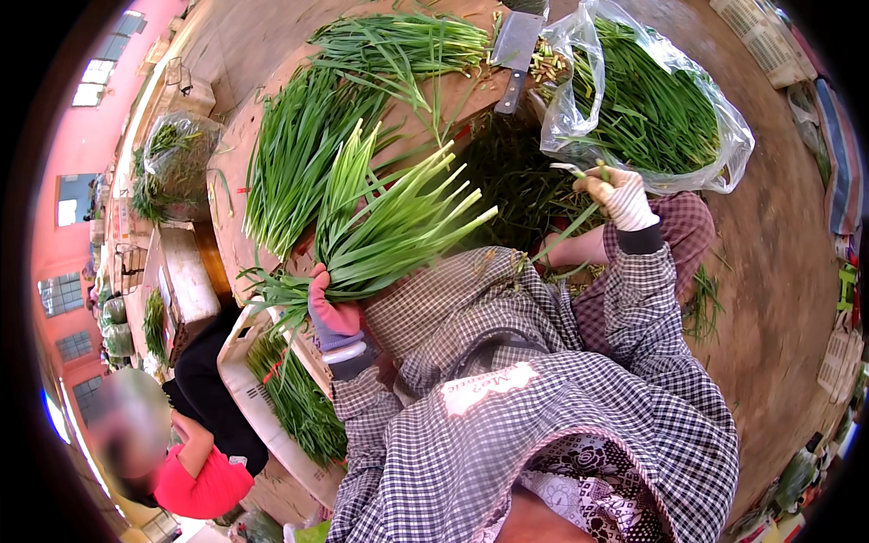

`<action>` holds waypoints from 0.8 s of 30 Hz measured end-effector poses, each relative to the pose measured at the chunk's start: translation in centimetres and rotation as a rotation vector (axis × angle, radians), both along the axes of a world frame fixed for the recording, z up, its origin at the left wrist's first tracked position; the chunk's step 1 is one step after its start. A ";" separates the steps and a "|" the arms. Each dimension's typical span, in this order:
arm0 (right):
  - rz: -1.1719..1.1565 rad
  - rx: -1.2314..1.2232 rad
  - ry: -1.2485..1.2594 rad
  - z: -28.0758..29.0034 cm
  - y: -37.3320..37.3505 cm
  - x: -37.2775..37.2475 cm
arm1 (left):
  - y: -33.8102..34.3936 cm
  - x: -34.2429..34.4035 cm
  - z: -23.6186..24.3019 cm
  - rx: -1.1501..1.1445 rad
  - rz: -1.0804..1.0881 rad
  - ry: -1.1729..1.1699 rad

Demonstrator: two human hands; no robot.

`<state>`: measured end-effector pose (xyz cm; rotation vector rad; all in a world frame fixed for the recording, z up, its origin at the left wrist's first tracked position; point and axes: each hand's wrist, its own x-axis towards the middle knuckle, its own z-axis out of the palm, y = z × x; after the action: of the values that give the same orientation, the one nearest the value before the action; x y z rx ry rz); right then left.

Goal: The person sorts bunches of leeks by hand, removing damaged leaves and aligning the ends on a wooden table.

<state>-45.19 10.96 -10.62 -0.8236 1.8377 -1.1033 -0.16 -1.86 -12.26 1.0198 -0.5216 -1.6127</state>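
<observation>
My left hand [330,308], in a pink and purple glove, is closed round the lower leaves of a bunch of long green leafy stalks [396,233] with pale ends fanned upward. My right hand [612,192], in a white covering with fingertips showing, pinches a few thin stalks, one pale, one green. More stalks [292,163] lie on the round wooden board [233,195], with a cleaver [515,52] and short cut ends beside it. A plastic bag [735,149] full of stalks sits at the upper right. Dark loose leaves [502,185] lie beyond my lap.
A white crate [233,357] of bundled stalks stands at my left, near a person in a red shirt [204,480]. A bag of greens [176,163] and boxes [186,276] stand at the left. Crates [760,41] and a striped sack [839,158] are at the right.
</observation>
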 end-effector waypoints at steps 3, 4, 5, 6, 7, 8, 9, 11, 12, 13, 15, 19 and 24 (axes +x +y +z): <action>-0.048 0.022 -0.060 -1.1 0.0 -0.3 | 0.0 0.0 -0.2 -0.019 0.008 -0.029; -0.029 0.050 -0.049 -1.7 -0.3 0.4 | -0.1 -0.3 0.1 -0.025 0.007 -0.036; 0.232 0.102 0.231 -5.1 -0.6 -0.2 | -0.5 0.0 -0.3 -0.038 -0.012 0.015; 0.440 0.320 0.667 -4.1 -1.4 0.7 | -0.4 0.0 0.2 -0.046 -0.025 -0.002; 0.393 0.259 0.666 -5.1 -1.1 1.1 | -0.2 0.1 0.8 -0.054 -0.038 -0.020; 0.347 0.198 0.663 -6.2 -1.1 1.2 | 0.1 0.4 1.6 -0.063 -0.050 -0.037; 0.341 0.227 0.636 -6.4 -1.4 1.0 | 0.7 0.5 3.5 0.013 -0.127 -0.073; 0.273 0.296 0.552 -4.9 -1.9 1.6 | 1.8 0.9 5.0 -0.042 -0.133 -0.050; 0.277 0.297 0.571 -4.4 -1.9 1.7 | 2.3 1.6 5.4 -0.057 -0.144 -0.056; 0.266 0.252 0.578 -4.6 -1.9 1.6 | 2.7 2.2 5.9 -0.086 -0.135 -0.155; 0.250 0.169 0.591 -6.1 -1.5 1.0 | 2.7 2.5 6.3 -0.073 -0.185 -0.264; 0.357 0.189 0.610 -4.9 -2.2 2.3 | 3.4 5.6 5.2 -0.035 -0.213 -0.379; 0.458 -0.002 0.690 -3.9 -3.4 4.9 | 3.2 6.3 4.8 -0.022 -0.226 -0.237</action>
<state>-40.27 7.51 -14.50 -1.6771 2.0175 -0.5539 6.12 1.38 -7.50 1.1767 -0.8382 -1.6873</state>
